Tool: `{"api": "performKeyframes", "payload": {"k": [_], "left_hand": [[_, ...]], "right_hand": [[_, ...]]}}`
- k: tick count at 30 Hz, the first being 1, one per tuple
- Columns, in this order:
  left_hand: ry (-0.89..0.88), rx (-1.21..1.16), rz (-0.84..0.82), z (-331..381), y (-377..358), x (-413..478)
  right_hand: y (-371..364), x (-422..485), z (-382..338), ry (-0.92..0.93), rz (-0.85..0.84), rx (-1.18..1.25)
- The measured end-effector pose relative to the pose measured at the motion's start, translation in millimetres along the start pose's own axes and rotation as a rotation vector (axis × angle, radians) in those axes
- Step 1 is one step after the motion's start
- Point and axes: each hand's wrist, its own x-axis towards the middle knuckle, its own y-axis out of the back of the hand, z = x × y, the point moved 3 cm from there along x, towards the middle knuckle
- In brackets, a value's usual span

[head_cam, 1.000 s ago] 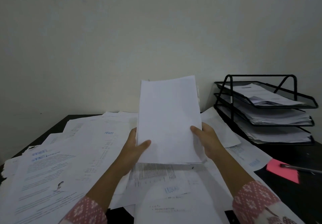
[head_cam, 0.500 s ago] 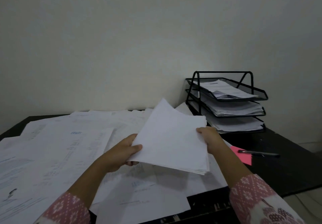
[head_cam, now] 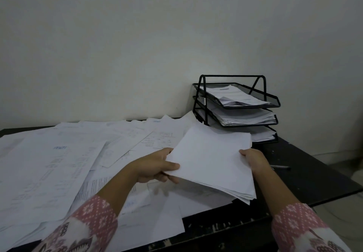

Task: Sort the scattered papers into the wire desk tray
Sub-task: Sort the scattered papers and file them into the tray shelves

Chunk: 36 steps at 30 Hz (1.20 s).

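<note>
Loose white printed sheets [head_cam: 59, 163] cover the left of the black desk [head_cam: 314, 173]. The left hand [head_cam: 155, 166] pinches a raised white paper stack [head_cam: 212, 161] at its left edge; the right hand [head_cam: 253, 158] grips its right edge. Far right stands a black three-tier wire tray [head_cam: 235, 106], each tier holding papers.

We can read no text anywhere. The scattered papers [head_cam: 64, 165] on the desk carry printed lines and small blue headings, one near the left [head_cam: 59, 147] and one at the far edge [head_cam: 156, 121], but all are too blurred for us to make out. The top sheet in the wire desk tray [head_cam: 233, 92] shows a dark heading bar, also illegible.
</note>
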Motion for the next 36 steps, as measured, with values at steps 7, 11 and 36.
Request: {"api": "performKeyframes", "payload": {"k": [7, 11, 36], "left_hand": [[0.012, -0.048, 0.062, 5.0, -27.0, 43.3], [0.016, -0.108, 0.104, 9.5, -45.7, 65.6], [0.003, 0.105, 0.296, 26.5, -104.8, 123.1]], "right_hand": [[31.8, 5.3, 3.0, -0.134, -0.003, 0.283], [43.4, 5.2, 8.3, -0.178, -0.084, 0.384], [41.0, 19.5, 30.0, 0.007, 0.034, 0.522]]}}
